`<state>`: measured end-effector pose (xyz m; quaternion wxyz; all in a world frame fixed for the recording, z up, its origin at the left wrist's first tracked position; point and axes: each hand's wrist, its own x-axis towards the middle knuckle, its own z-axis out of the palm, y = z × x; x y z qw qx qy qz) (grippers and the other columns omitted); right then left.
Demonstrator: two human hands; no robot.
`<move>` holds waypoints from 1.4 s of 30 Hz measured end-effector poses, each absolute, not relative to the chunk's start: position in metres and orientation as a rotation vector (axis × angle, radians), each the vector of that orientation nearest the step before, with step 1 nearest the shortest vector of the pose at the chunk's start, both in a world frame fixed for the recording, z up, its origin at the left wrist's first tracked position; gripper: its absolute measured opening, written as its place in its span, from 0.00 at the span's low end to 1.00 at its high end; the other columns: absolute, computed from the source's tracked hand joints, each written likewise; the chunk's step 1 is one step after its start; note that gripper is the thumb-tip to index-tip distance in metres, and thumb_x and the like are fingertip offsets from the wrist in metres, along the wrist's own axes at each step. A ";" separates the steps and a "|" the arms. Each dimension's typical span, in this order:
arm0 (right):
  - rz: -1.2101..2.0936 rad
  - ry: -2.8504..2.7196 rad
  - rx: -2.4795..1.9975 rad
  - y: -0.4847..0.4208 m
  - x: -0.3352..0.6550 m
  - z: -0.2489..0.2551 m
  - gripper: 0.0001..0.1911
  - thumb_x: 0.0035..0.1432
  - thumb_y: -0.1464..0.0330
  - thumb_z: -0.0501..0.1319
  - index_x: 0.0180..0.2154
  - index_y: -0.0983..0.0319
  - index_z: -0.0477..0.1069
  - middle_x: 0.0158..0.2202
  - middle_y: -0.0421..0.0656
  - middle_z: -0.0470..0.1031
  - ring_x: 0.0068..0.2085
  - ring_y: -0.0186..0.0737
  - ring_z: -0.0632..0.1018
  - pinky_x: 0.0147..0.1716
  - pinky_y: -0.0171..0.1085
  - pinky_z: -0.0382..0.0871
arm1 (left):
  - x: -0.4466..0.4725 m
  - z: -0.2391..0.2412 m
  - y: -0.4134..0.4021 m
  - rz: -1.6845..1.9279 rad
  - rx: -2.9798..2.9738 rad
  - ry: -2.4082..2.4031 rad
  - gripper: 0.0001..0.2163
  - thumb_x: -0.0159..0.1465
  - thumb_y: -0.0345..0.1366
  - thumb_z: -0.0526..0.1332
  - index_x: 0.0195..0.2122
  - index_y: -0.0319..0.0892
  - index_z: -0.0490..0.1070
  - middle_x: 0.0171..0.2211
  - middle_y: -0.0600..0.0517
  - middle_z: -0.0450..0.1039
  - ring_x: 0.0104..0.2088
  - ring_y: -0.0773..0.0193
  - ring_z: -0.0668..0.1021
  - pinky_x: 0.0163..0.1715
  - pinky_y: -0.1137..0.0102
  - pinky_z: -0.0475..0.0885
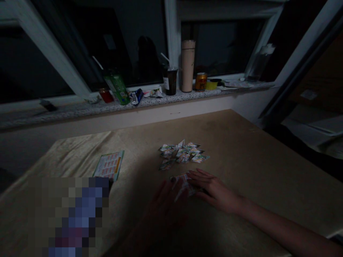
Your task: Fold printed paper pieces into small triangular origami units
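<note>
A sheet of printed paper (182,181) lies on the table between my hands, partly covered by them. My right hand (213,186) rests on its right side, fingers stretched out and open. On the left side, my left hand (167,205) is in dark shadow and blurred; its fingers look extended over the paper's edge. Just beyond sits a cluster of several small folded paper pieces (183,154) with pointed ends and the same kind of colourful print.
To the left lies a stack of printed sheets (109,166) on the beige tabletop (230,142). A blurred-out blue object (83,210) is nearer. The windowsill (150,102) behind carries a green bottle (118,87), a drink cup (170,82), a pink tumbler (188,66) and a can (200,82).
</note>
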<state>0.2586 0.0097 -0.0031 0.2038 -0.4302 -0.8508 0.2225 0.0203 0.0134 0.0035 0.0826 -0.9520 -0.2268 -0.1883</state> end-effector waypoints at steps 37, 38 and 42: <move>0.543 -1.988 -1.334 0.036 0.236 -0.023 0.15 0.50 0.75 0.57 0.42 0.60 0.66 0.42 0.46 0.71 0.46 0.46 0.70 0.46 0.46 0.61 | 0.038 -0.017 -0.006 -0.164 -3.338 -1.043 0.37 0.60 0.44 0.56 0.64 0.38 0.35 0.65 0.45 0.31 0.63 0.52 0.42 0.60 0.56 0.47; 0.525 -1.991 -1.344 0.037 0.236 -0.023 0.14 0.50 0.75 0.57 0.41 0.60 0.66 0.41 0.46 0.71 0.46 0.46 0.70 0.45 0.46 0.61 | 0.038 -0.018 -0.006 -0.171 -3.338 -1.044 0.37 0.60 0.45 0.55 0.64 0.38 0.35 0.65 0.45 0.31 0.63 0.52 0.42 0.60 0.56 0.47; 0.521 -2.010 -1.357 0.042 0.234 -0.025 0.10 0.50 0.75 0.57 0.37 0.60 0.65 0.39 0.45 0.71 0.43 0.46 0.70 0.44 0.45 0.61 | 0.037 -0.016 -0.007 -0.165 -3.347 -1.045 0.36 0.60 0.46 0.55 0.63 0.38 0.38 0.65 0.44 0.32 0.63 0.50 0.43 0.60 0.56 0.48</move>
